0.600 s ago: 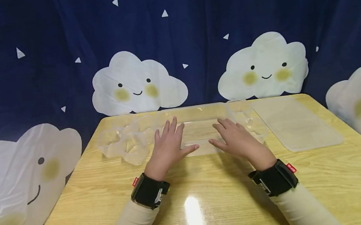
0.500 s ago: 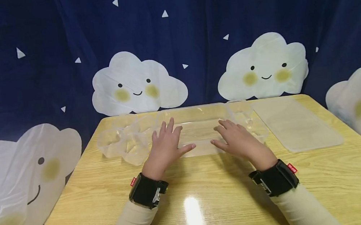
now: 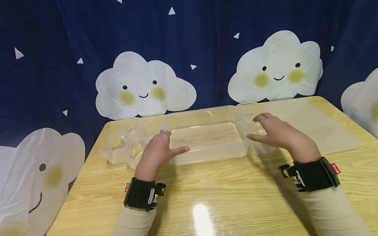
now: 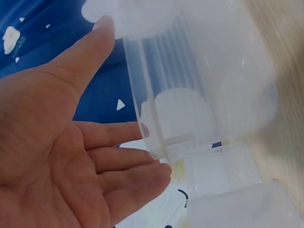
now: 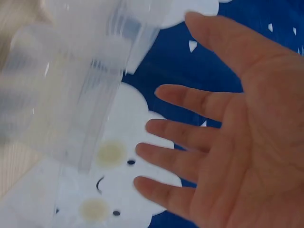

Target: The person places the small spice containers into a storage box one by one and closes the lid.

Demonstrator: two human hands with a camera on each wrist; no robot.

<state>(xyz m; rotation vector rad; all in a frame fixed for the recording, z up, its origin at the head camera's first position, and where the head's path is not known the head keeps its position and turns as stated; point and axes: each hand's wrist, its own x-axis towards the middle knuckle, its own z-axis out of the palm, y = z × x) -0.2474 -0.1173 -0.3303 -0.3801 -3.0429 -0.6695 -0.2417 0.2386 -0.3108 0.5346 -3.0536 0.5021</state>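
A clear plastic box (image 3: 209, 153), rectangular and without a cover, stands at the back middle of the table. My left hand (image 3: 155, 151) is at its left end, thumb stretched toward the front left corner. In the left wrist view, the fingers (image 4: 124, 161) are extended beside the box wall (image 4: 237, 80); whether they touch it I cannot tell. My right hand (image 3: 277, 134) hovers above the small clear containers (image 3: 258, 147) right of the box. The right wrist view shows its fingers (image 5: 178, 135) spread with nothing held.
Several clear cups (image 3: 114, 150) cluster at the left of the box, partly behind my left hand. A flat translucent sheet like a lid (image 3: 330, 134) lies at the right. Behind the wooden table (image 3: 238, 200) hangs a dark blue curtain (image 3: 207, 25) with clouds.
Both hands have moved apart: the left goes leftward to the box's left end, the right goes rightward past its right end. The box and containers stay put.
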